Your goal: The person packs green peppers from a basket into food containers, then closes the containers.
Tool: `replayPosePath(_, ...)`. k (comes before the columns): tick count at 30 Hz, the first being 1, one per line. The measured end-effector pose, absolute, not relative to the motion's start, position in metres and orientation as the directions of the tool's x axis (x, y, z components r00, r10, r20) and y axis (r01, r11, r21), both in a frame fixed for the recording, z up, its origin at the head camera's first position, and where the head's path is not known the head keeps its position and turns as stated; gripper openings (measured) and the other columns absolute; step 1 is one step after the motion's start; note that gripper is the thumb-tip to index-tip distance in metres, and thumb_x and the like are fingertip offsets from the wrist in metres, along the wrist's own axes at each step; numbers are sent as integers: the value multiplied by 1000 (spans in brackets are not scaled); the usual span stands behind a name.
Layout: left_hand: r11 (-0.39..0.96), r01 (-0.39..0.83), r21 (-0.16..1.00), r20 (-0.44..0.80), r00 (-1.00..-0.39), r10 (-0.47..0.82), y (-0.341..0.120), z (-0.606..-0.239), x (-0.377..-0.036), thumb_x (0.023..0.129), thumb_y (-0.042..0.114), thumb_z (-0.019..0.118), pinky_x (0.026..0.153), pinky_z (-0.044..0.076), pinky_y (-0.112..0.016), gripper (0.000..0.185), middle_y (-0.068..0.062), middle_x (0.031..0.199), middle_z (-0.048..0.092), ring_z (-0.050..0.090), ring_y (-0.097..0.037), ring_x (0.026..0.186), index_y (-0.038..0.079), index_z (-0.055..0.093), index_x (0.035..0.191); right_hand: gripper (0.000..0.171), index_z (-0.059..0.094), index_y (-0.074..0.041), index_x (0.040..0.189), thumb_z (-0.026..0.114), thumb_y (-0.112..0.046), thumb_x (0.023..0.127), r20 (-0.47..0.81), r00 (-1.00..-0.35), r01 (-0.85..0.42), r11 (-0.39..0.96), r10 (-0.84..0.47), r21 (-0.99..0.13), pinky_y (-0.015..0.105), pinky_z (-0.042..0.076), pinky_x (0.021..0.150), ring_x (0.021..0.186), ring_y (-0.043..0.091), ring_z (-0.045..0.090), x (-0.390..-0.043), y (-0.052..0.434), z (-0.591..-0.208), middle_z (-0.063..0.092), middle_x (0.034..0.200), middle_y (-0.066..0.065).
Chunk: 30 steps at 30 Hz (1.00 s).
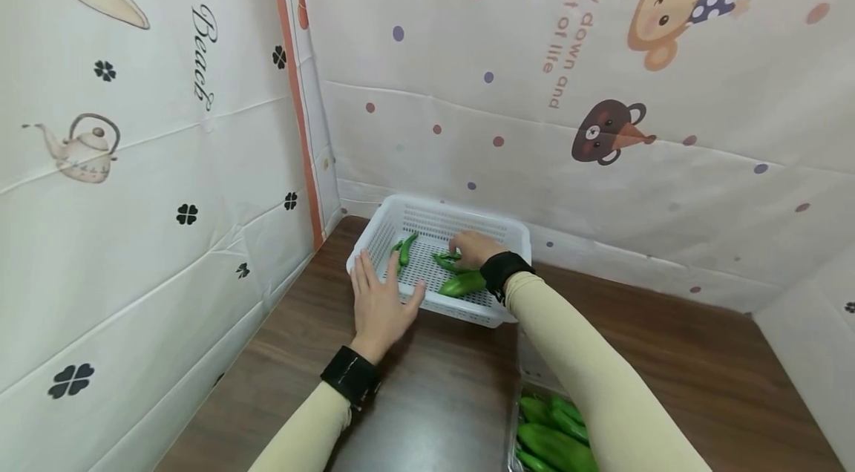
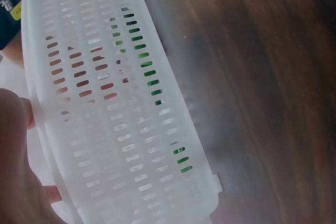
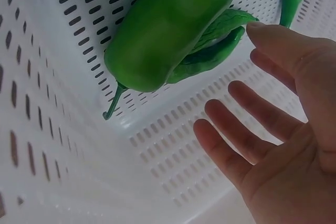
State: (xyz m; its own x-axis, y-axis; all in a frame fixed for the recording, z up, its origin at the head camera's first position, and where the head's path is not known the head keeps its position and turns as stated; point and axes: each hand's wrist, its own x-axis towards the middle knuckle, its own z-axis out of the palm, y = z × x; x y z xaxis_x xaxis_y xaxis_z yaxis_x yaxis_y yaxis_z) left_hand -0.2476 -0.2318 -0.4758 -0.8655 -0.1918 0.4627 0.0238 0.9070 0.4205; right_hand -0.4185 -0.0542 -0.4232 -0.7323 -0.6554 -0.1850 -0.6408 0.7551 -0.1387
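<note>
A white perforated plastic basket (image 1: 454, 221) stands on the wooden table with green peppers inside. My left hand (image 1: 382, 309) rests on its near left rim, fingers straight and spread. My right hand (image 1: 476, 248) reaches into the basket's right half. In the right wrist view its fingers are loosely extended, and the thumb tip is right at the end of a slender wrinkled green pepper (image 3: 223, 27). A large, thick green pepper (image 3: 168, 30) lies beside that one, stem toward the basket's corner. Two or so small green peppers (image 1: 405, 251) lie at the basket's left end.
Near the front of the table (image 1: 427, 398), a clear container with several long green peppers (image 1: 554, 442) sits partly under my right forearm. Printed white cloth walls (image 1: 427, 138) rise behind the basket and on the left.
</note>
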Motion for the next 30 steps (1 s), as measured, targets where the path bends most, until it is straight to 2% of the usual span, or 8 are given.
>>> replayPosePath(6, 911, 7, 412, 441, -877, -192, -233, -477, -248, 97, 64, 53, 122, 12, -66, 81, -42, 160, 11, 8, -55, 151, 11, 41, 157, 24, 73, -5, 115, 77, -14, 93, -200, -739, -641, 763, -644, -87, 42, 55, 90, 104, 27, 66, -417, -59, -424, 71, 114, 10)
replayPosePath(13, 914, -1, 407, 429, -883, -192, -235, -477, -249, 97, 65, 51, 123, 10, -63, 82, -42, 161, 10, 6, -53, 152, 11, 41, 158, 51, 60, -6, 139, 79, -12, 92, -228, -774, -584, 805, -591, -105, 45, 53, 99, 117, 29, 63, -429, -65, -439, 67, 129, 13)
replayPosePath(17, 913, -7, 408, 418, -888, -194, -235, -477, -249, 97, 66, 50, 124, 8, -62, 82, -41, 162, 9, 6, -53, 152, 11, 40, 158, 59, 57, -8, 143, 81, -11, 89, -255, -781, -565, 819, -569, -97, 45, 53, 99, 118, 29, 63, -433, -66, -446, 66, 131, 13)
replayPosePath(26, 916, 10, 402, 461, -866, -193, -235, -479, -249, 96, 65, 53, 123, 11, -63, 82, -41, 161, 11, 10, -54, 151, 10, 43, 156, 57, 61, -10, 140, 83, -11, 87, -267, -774, -577, 813, -574, -73, 45, 53, 98, 118, 28, 63, -434, -66, -454, 67, 130, 13)
replayPosePath(30, 919, 14, 394, 477, -858, -191, -236, -478, -250, 96, 64, 54, 123, 13, -63, 81, -42, 160, 14, 13, -55, 150, 10, 44, 156, 53, 63, -11, 137, 82, -8, 88, -266, -769, -582, 809, -581, -85, 43, 54, 93, 109, 25, 64, -433, -67, -454, 69, 124, 11)
